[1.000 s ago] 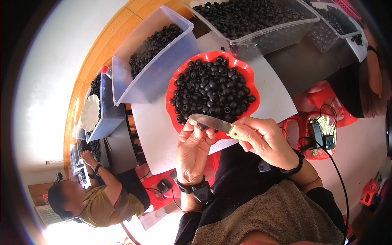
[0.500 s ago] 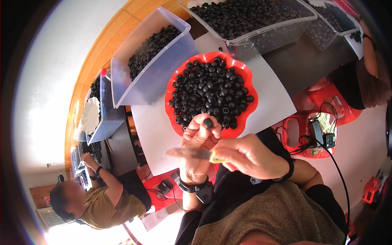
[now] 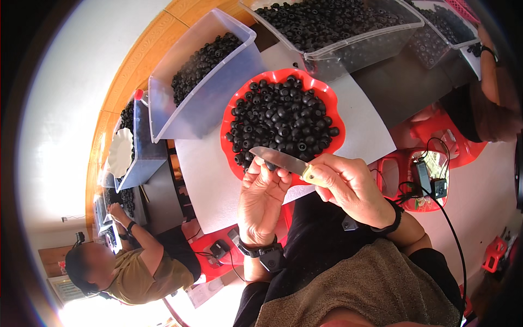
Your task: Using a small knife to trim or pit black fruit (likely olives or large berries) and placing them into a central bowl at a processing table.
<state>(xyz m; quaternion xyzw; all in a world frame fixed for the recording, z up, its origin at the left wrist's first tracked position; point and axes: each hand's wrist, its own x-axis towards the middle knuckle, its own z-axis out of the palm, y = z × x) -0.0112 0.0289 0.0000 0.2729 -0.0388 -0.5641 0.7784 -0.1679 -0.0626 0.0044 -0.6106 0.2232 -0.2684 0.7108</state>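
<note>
A small black rounded piece is pinched between the thumb and fingers of my left hand, palm up at the near rim of a red scalloped bowl. In my right hand is a small knife with a pale yellowish handle. Its blade points left and lies just over the piece and my left fingertips, partly covering them; whether it touches the piece I cannot tell. Many black rounded pieces, some showing a round hole, heap in the bowl, which rests on a white sheet.
Beyond the bowl stand a clear bin and a wider one, both with black pieces. Another bin stands at left, near a seated person. A person's arm shows far right. A red stool holds cables and devices.
The knife, a blur low by my left wrist before, has moved up to the piece. My right hand rose and shifted right. My left fingers turned, so the piece shows less.
</note>
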